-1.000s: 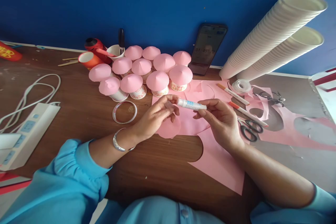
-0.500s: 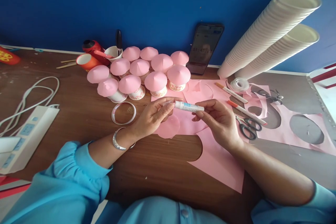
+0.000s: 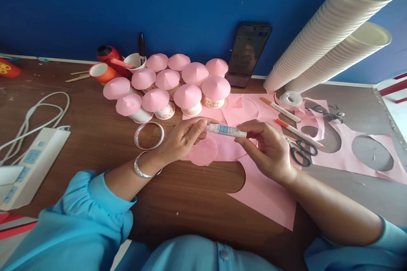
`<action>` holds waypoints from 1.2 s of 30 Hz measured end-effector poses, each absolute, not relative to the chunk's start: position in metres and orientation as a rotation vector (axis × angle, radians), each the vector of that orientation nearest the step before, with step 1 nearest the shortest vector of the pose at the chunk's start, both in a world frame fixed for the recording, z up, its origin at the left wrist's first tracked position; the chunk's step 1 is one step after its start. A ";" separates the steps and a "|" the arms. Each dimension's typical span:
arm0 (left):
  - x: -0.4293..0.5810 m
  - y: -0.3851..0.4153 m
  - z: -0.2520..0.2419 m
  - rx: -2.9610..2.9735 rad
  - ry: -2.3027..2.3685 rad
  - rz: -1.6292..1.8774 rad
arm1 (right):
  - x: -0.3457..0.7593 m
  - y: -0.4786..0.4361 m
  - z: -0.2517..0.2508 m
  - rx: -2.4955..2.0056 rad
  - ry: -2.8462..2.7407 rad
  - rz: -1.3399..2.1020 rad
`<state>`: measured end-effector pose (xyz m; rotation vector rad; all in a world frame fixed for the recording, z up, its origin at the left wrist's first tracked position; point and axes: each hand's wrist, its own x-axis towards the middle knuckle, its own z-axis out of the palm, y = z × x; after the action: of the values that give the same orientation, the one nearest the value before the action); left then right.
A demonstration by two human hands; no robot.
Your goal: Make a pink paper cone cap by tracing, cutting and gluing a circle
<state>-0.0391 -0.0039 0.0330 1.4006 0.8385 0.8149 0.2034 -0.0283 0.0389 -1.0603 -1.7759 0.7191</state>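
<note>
A small white glue tube (image 3: 227, 130) with blue print lies level between my two hands above the table. My right hand (image 3: 269, 150) grips its right end in closed fingers. My left hand (image 3: 184, 137) pinches the tube's left end, at the cap. Just below the hands a pink paper circle (image 3: 203, 151) rests on a large pink sheet (image 3: 263, 194) with round holes cut out. Behind them stands a cluster of several paper cups topped with pink cones (image 3: 187, 95).
Two long stacks of white paper cups (image 3: 327, 38) lean on the blue wall at right, next to a propped phone (image 3: 249, 55). Scissors (image 3: 302, 152), two pens (image 3: 299, 133) and a tape roll (image 3: 291, 99) lie right. A power strip (image 3: 32, 167) sits left; a paper ring (image 3: 149, 135) lies near my left wrist.
Both hands with the glue tube have drifted slightly left and down. My left fingers have closed more tightly over the tube's cap end.
</note>
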 end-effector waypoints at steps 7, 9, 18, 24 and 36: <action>-0.039 -0.005 0.039 1.413 0.903 0.772 | 0.206 -0.027 0.035 -0.977 -1.833 0.627; -0.040 -0.006 0.040 1.421 0.952 0.727 | 0.207 -0.026 0.034 -0.936 -1.847 0.595; -0.039 -0.007 0.041 1.469 0.961 0.699 | 0.206 -0.023 0.035 -0.890 -1.929 0.478; -0.038 -0.012 0.044 1.582 1.021 0.699 | 0.204 -0.028 0.033 -0.866 -2.038 0.330; -0.043 0.002 0.045 2.053 0.955 0.788 | 0.211 -0.015 0.040 -1.183 -1.673 1.056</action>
<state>-0.0433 0.0022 0.0449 2.0530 0.9546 0.7878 0.2106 -0.0151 0.0396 -1.1830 -1.6731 1.0561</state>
